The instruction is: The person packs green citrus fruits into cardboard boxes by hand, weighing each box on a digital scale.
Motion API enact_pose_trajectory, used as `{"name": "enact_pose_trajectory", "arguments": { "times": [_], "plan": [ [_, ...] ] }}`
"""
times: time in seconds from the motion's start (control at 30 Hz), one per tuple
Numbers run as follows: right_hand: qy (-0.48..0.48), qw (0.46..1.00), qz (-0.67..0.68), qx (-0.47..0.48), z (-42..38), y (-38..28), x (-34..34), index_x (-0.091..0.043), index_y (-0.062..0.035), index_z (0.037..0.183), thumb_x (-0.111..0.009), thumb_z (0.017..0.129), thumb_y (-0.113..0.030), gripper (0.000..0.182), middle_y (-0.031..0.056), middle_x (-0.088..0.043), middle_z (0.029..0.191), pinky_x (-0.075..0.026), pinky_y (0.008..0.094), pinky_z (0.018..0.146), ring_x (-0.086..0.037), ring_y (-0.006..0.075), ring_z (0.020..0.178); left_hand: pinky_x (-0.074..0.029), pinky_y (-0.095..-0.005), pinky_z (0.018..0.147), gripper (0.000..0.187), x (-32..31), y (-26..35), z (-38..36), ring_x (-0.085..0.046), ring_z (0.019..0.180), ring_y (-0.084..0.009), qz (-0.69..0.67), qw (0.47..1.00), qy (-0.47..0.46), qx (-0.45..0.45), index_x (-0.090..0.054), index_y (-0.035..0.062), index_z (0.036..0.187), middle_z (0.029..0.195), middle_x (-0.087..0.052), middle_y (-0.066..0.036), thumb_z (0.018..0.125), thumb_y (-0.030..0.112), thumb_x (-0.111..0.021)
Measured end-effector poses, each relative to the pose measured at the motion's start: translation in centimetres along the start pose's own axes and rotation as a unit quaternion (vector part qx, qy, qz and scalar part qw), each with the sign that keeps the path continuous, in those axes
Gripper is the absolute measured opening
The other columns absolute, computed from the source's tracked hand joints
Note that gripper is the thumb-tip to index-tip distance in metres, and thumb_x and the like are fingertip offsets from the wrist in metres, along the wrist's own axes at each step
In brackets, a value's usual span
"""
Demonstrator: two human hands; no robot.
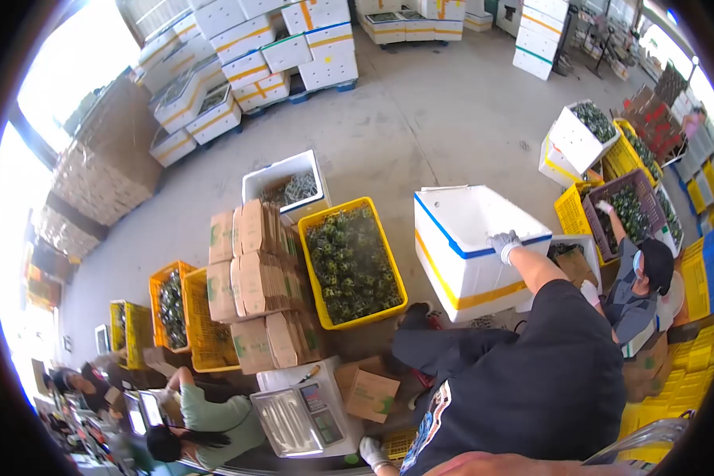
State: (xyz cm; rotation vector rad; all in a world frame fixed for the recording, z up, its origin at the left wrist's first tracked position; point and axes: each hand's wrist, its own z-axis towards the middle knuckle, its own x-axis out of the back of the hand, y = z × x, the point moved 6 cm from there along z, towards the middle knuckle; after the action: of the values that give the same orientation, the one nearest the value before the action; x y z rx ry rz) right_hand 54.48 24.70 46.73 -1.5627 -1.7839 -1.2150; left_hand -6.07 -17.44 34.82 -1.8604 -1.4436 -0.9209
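Note:
My right hand (504,244), in a pale grey glove, is closed over the near rim of a large white foam box (460,274) with blue and yellow tape. The box stands tilted, its white inner walls showing. At the bottom of the view my left hand (372,453), also gloved, is beside a bench scale (297,416) with a metal pan; its fingers are too small to read. A marker-like stick (309,374) lies on the scale housing. Past my legs sits a yellow crate (397,274) full of dark green, bunched produce in clear wrapping.
Folded brown cartons (258,285) form a tall stack behind the scale. Another foam box (316,170) holds loose wrapped items. A co-worker in a dark cap (656,264) reaches into a purple crate (597,218); a person in green (230,428) works lower left. Foam boxes (325,67) are piled behind.

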Motion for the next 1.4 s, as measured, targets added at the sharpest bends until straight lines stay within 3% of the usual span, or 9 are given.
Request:
{"name": "enact_pose_trajectory", "arguments": {
  "times": [0.4,0.57,0.63,0.73,0.9,0.93,0.97,1.07,1.4],
  "plan": [
    [-0.122,0.990,0.062,0.008,19.1,9.1,-4.7,-0.059,-0.0183,0.112,-0.047,0.089,-0.014,0.027,0.0056,-0.061,0.118,-0.045,0.0470,0.089,-0.056,0.0245,0.113,-0.047,-0.0302,0.076,0.015,12.2,6.4,8.9,-0.059,0.087,-0.0204,-0.394,0.857,-0.159,0.292,-0.063,0.0050,0.091,0.099,-0.065,-0.009,0.080,0.015,-0.060],
    [-0.158,0.984,0.083,0.020,22.8,11.7,-5.2,-0.060,-0.0170,0.111,-0.057,0.079,-0.013,0.033,0.0080,-0.062,0.113,-0.048,0.0446,0.086,-0.058,0.0275,0.109,-0.048,-0.0307,0.072,0.009,14.8,4.7,19.4,-0.059,0.084,-0.0199,0.097,0.993,-0.069,0.002,-0.063,0.0059,0.084,0.096,-0.065,-0.009,0.081,0.013,-0.058],
    [-0.154,0.978,0.142,-0.005,25.4,13.0,-8.7,-0.061,-0.0164,0.109,-0.060,0.075,-0.014,0.034,0.0110,-0.062,0.114,-0.048,0.0453,0.087,-0.058,0.0307,0.107,-0.046,-0.0273,0.071,0.019,34.8,4.9,26.3,-0.055,0.079,-0.0165,-0.632,0.709,0.127,0.287,-0.063,0.0035,0.100,0.094,-0.063,-0.005,0.084,0.012,-0.056],
    [-0.190,0.952,0.239,-0.018,25.8,13.8,-10.9,-0.061,-0.0135,0.108,-0.071,0.071,-0.025,0.039,0.0120,-0.062,0.113,-0.049,0.0447,0.086,-0.059,0.0314,0.106,-0.043,-0.0263,0.079,0.031,47.6,9.1,33.1,-0.052,0.087,-0.0148,-0.709,0.635,0.151,0.267,-0.057,0.0012,0.115,0.102,-0.059,-0.006,0.086,0.012,-0.055],
    [-0.234,0.940,0.240,-0.070,23.2,13.1,-13.7,-0.051,-0.0228,0.121,-0.053,0.081,-0.019,0.040,0.0034,-0.052,0.126,-0.030,0.0564,0.096,-0.048,0.0226,0.120,-0.042,-0.0293,0.090,0.031,43.6,5.8,37.8,-0.053,0.103,-0.0199,-0.578,0.775,0.030,0.255,-0.058,0.0032,0.115,0.112,-0.059,-0.009,0.086,0.014,-0.058],
    [-0.252,0.938,0.235,-0.049,23.3,12.7,-14.3,-0.053,-0.0224,0.121,-0.052,0.083,-0.017,0.039,0.0036,-0.053,0.124,-0.031,0.0548,0.095,-0.049,0.0220,0.119,-0.043,-0.0301,0.091,0.033,43.7,6.8,37.9,-0.054,0.104,-0.0217,-0.233,0.968,-0.047,0.076,-0.059,0.0055,0.116,0.116,-0.058,-0.009,0.085,0.016,-0.061],
    [-0.235,0.946,0.220,-0.044,23.2,12.5,-13.7,-0.054,-0.0220,0.120,-0.052,0.083,-0.015,0.037,0.0037,-0.054,0.123,-0.032,0.0524,0.095,-0.049,0.0213,0.119,-0.043,-0.0310,0.093,0.035,42.0,7.7,37.0,-0.055,0.105,-0.0236,0.160,0.974,-0.110,-0.114,-0.059,0.0078,0.116,0.120,-0.058,-0.008,0.083,0.018,-0.064],
    [-0.231,0.943,0.236,-0.038,23.9,12.7,-11.2,-0.055,-0.0206,0.119,-0.052,0.084,-0.015,0.036,0.0044,-0.056,0.121,-0.036,0.0485,0.093,-0.051,0.0215,0.117,-0.043,-0.0300,0.094,0.038,39.1,7.5,35.8,-0.055,0.108,-0.0239,-0.015,0.950,-0.309,0.049,-0.057,0.0126,0.121,0.125,-0.055,-0.006,0.085,0.025,-0.061],
    [-0.269,0.944,0.184,-0.050,32.7,16.2,-5.3,-0.052,-0.0161,0.126,-0.065,0.077,-0.023,0.051,0.0068,-0.060,0.121,-0.038,0.0491,0.093,-0.056,0.0243,0.114,-0.044,-0.0329,0.085,0.031,50.3,5.2,64.3,-0.056,0.098,-0.0247,-0.563,0.798,-0.020,0.216,-0.059,0.0113,0.110,0.113,-0.057,-0.008,0.085,0.029,-0.058]
  ]
}}
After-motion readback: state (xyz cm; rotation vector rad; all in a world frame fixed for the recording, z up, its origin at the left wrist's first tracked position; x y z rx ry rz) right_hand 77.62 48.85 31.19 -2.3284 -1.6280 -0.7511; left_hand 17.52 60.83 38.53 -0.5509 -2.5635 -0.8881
